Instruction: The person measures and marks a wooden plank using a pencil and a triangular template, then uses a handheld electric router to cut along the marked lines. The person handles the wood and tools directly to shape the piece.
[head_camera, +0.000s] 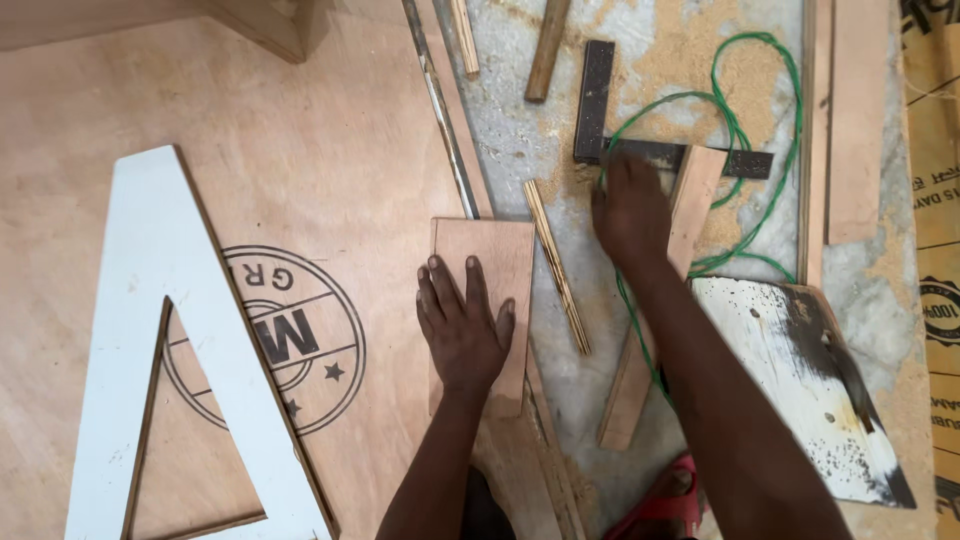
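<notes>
Pale browns, white, one bright green

Tan plywood piece (490, 300) under the left hand (462, 325); black metal square (640, 150) and green cord (745, 120) by the right hand (628, 215); white letter cutout (150, 330) far left.

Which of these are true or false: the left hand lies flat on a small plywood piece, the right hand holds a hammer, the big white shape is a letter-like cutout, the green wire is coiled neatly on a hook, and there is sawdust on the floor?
1. The left hand lies flat on a small plywood piece. True.
2. The right hand holds a hammer. False: it reaches to a dark metal square and a wooden strip; no hammer shows.
3. The big white cutout is shaped like a letter. True.
4. The green wire hangs coiled on a hook. False: it lies in loose loops on the floor.
5. Sawdust lies on the floor. True.
</notes>
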